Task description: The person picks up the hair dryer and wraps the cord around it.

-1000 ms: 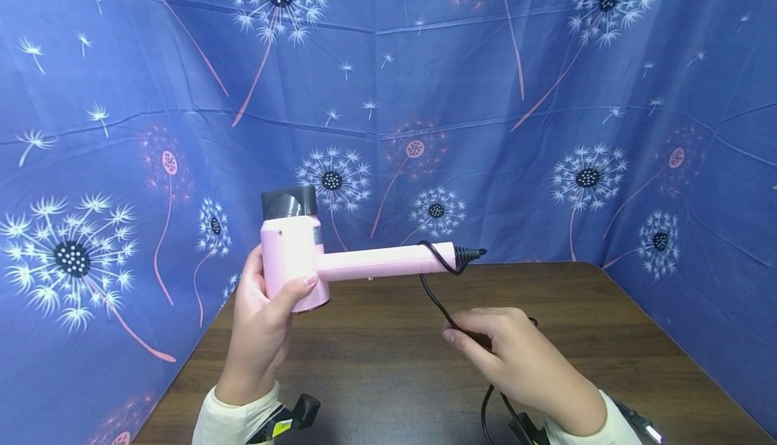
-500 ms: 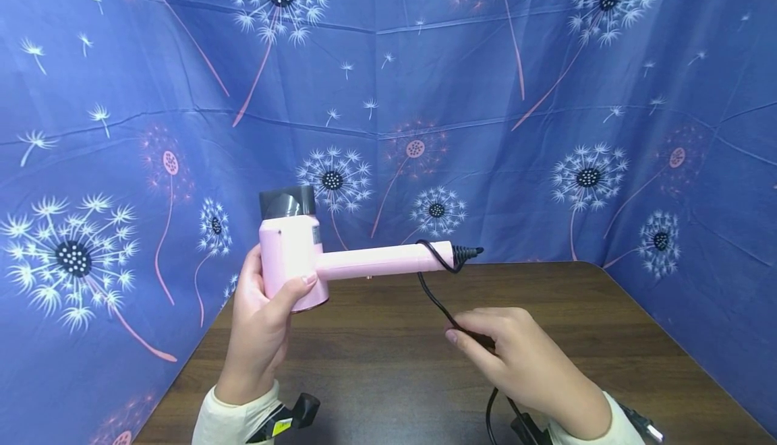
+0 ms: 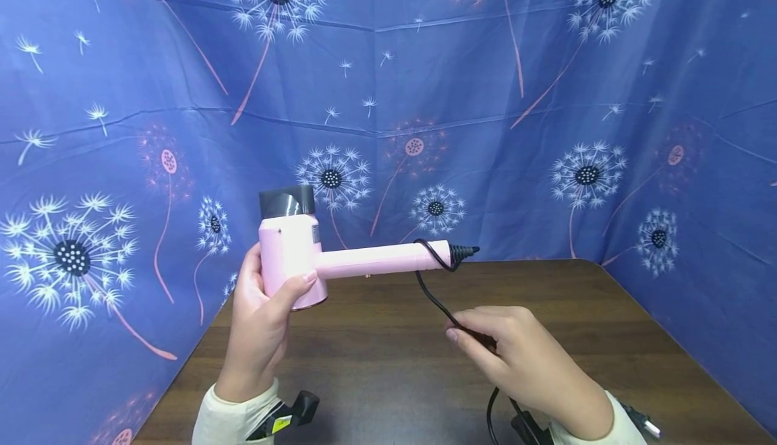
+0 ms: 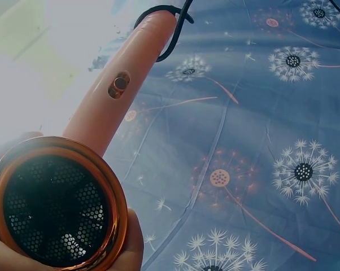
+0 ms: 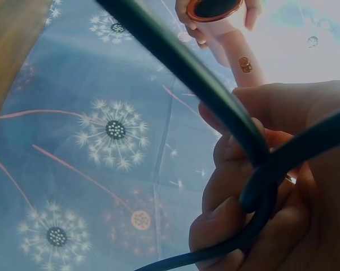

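A pink hair dryer [image 3: 290, 249] with a dark nozzle [image 3: 288, 201] on top is held up over the table. My left hand [image 3: 257, 323] grips its round body, thumb across the front. Its handle [image 3: 382, 260] points right, and the black cord [image 3: 434, 300] loops once around the handle's end. Lower right, my right hand [image 3: 528, 357] pinches that cord between thumb and fingers. In the left wrist view the mesh air intake [image 4: 56, 210] has a copper rim, and a switch [image 4: 120, 84] sits on the handle. The right wrist view shows cord [image 5: 260, 186] crossing over itself at the curled fingers.
A brown wooden table [image 3: 388, 391] lies below both hands. Blue cloth [image 3: 485, 162] with dandelion prints hangs around its back and sides. The cord's plug [image 3: 651, 427] shows beside the right sleeve [image 3: 616, 425], and slack cord [image 3: 493, 411] hangs below the right hand.
The dryer's handle end has shifted very slightly left. The right hand has moved a touch to the right, and the cord hanging below it has swung a little. Both grips are the same.
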{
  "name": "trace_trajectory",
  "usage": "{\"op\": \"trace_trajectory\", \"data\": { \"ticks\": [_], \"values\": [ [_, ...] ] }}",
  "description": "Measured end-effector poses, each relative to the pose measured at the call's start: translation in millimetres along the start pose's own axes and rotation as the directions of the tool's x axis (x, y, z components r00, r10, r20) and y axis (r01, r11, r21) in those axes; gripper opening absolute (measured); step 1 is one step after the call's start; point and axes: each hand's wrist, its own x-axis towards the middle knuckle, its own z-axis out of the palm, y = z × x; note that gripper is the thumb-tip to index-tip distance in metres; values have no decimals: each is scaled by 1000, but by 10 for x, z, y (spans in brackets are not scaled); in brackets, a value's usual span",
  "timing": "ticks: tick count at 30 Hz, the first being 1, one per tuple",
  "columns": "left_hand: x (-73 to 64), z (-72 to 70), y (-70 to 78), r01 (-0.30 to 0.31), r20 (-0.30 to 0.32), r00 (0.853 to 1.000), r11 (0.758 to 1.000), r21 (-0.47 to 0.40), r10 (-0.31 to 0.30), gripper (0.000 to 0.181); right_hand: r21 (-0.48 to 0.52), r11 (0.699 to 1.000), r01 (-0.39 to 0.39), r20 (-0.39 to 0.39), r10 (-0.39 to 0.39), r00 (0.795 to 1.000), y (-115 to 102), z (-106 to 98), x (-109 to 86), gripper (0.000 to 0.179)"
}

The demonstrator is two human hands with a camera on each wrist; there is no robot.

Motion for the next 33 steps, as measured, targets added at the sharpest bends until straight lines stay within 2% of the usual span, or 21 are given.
{"op": "trace_trajectory", "data": {
  "ticks": [6, 17, 21, 28, 33],
  "values": [
    [3, -17, -4, 1, -7, 1000, 1000, 4, -1, 71, -5, 1000, 25, -19, -25, 1000, -16, -10, -4, 22],
    [4, -28, -2, 8, 1, 1000, 999, 50, -8, 73, -21, 991, 134, -128, -136, 982, -90, -60, 9, 36],
    [25, -15, -8, 1, 8, 1000, 998, 60, -2, 75, -19, 984, 175, -161, -176, 971, -111, -105, 28, 38],
    [37, -8, -10, -12, 6, 1000, 997, 72, 12, 76, 12, 961, 275, -224, -266, 938, -149, -153, 71, 30],
    [11, -14, -15, 5, 4, 1000, 997, 80, -5, 77, -4, 959, 284, -241, -277, 930, -191, -168, 81, 24]
  ]
}}
